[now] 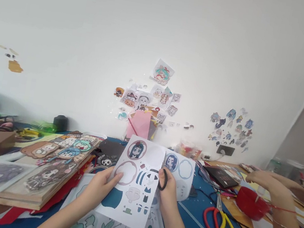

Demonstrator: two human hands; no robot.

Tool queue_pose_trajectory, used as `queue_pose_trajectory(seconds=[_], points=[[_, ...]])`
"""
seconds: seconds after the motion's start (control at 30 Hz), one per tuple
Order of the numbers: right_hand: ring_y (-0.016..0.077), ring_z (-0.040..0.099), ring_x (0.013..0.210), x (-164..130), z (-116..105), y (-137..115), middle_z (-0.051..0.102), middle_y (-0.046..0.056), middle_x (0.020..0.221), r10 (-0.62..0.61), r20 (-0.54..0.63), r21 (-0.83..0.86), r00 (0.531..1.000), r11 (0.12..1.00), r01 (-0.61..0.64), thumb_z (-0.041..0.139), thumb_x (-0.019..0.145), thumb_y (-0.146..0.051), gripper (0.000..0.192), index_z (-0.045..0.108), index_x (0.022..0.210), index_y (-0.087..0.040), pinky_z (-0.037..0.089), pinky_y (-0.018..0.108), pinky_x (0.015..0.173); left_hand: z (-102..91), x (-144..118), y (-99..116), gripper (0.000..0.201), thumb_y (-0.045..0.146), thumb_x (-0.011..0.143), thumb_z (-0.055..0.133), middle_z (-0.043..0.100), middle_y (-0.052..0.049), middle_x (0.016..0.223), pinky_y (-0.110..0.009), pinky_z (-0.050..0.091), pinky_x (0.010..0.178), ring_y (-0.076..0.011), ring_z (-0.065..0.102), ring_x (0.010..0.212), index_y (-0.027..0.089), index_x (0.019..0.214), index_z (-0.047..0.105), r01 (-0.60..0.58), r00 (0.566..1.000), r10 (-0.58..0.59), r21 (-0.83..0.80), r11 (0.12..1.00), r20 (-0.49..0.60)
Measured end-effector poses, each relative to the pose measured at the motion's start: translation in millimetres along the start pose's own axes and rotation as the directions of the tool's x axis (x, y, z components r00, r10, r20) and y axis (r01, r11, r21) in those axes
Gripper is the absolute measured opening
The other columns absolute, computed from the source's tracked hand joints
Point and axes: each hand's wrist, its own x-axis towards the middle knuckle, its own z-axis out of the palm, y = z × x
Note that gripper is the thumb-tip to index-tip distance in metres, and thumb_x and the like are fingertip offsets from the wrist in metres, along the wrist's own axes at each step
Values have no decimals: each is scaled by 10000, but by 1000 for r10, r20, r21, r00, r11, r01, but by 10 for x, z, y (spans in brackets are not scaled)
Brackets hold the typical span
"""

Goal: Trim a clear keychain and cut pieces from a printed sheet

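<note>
My left hand (100, 188) holds a white printed sheet (134, 200) by its left edge, lifted over the blue table. The sheet shows cartoon heads in circles and small clothing pieces. My right hand (167, 194) grips black-handled scissors (162, 178) whose blades point up into the sheet's upper middle, between two printed heads. A beaded bracelet sits on my right wrist.
Red and yellow scissors (219, 223) lie on the table to the right. Another person's arm (283, 214) reaches in from the right near a red bowl (250, 202). Stacked boards with cartoon cutouts (53, 163) fill the left. Stickers cover the wall (149, 98).
</note>
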Motion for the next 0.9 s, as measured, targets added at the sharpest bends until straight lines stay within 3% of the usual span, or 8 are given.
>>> queue_pose_trajectory(seconds=[0.2,0.4,0.63,0.8,0.9], points=[[140,517,564,19,-18,60,578,-15,605,74,-40,58,996,996,-72,583,737,-503,337,551,665,-175,393,223,516,0,6,20,328,494,755,447,632,-10,684,-253,437,626,-213,575,732,193,735,576,2,1000,-2,-7,1000,28],[119,474,510,36,-20,64,550,-27,572,80,-54,64,995,995,-76,591,719,-519,340,565,674,-183,366,212,478,2,28,-19,325,497,758,444,624,-9,672,-250,427,610,-201,566,684,195,698,550,7,999,-8,24,1000,34],[88,340,429,48,-32,103,412,-55,481,123,-33,110,992,987,-119,581,739,-503,322,597,737,-182,271,198,404,2,24,-24,330,495,766,436,646,-20,723,-251,437,613,-214,579,737,191,770,564,24,997,-23,-7,1000,68],[113,440,520,32,-27,43,514,-19,564,56,-42,44,998,998,-54,603,726,-484,331,552,635,-169,339,202,465,1,30,-34,343,497,770,423,644,-25,750,-252,436,626,-213,575,744,185,794,564,17,997,-19,27,999,70],[145,505,604,24,-20,6,574,6,643,66,-39,49,997,997,-64,608,720,-486,326,582,683,-164,390,217,522,-3,27,-18,352,496,777,410,651,-28,762,-254,439,634,-217,580,761,183,821,564,30,996,-32,34,999,81]])
